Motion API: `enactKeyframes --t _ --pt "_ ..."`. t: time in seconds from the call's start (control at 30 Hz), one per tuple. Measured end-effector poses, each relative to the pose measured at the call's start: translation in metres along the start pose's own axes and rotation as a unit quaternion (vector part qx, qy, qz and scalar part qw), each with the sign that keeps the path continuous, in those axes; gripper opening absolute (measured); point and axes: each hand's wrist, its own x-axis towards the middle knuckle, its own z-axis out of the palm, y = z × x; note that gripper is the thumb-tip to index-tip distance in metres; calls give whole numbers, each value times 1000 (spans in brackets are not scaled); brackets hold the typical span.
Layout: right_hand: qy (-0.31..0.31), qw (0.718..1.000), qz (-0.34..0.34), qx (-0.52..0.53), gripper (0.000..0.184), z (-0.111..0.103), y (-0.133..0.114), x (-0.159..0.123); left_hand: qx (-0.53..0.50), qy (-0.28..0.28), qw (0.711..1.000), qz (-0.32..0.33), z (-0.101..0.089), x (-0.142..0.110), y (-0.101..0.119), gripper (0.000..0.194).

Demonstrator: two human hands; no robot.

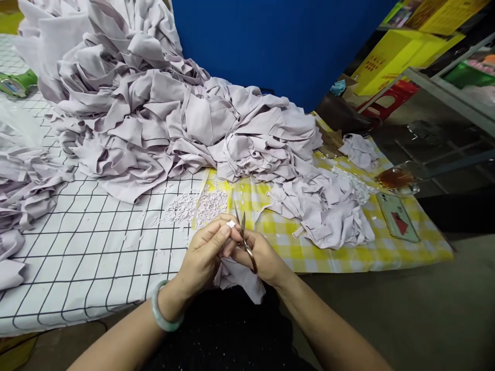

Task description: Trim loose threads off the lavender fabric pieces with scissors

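In the head view, my left hand [209, 247] is closed on a pale lilac fabric piece [244, 279], which hangs below both hands over my lap. A small white tip of it shows between thumb and forefinger. My right hand [263, 256] is wrapped round a pair of small scissors [248, 248], whose blades point up and away, slightly apart. The blades stand just right of the white tip. Just beyond my hands, a heap of tiny fabric snippets [211, 205] lies on the table.
A large pile of lilac fabric [154, 108] covers the back of the table, with a smaller heap [325, 211] at right and another [27, 190] at left. A phone [398, 216] and a glass cup of brown liquid [398, 178] stand near the right edge. A green tape dispenser [17, 84] lies far left.
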Motion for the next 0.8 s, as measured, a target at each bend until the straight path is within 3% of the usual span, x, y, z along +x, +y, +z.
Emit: enactKeyframes --t 0.07,0.17,0.23,0.3,0.53,0.8 --pt "46 990 -25 -128 42 -5 -1 1 44 43 998 5 -8 1 -12 30" --pt "121 920 -110 -356 36 -19 -11 4 156 75 985 31 -20 3 -22 33" --pt "125 870 -154 -452 35 -25 -17 6 207 79 974 53 -24 3 -23 35" --pt "108 845 -166 -497 37 -27 -20 8 230 72 967 81 -25 3 -24 35" --pt "69 844 -150 -510 53 -22 -21 15 244 59 961 118 -28 7 -27 31" --pt "53 852 -159 -495 54 -20 -25 19 244 42 958 142 -33 11 -28 25"
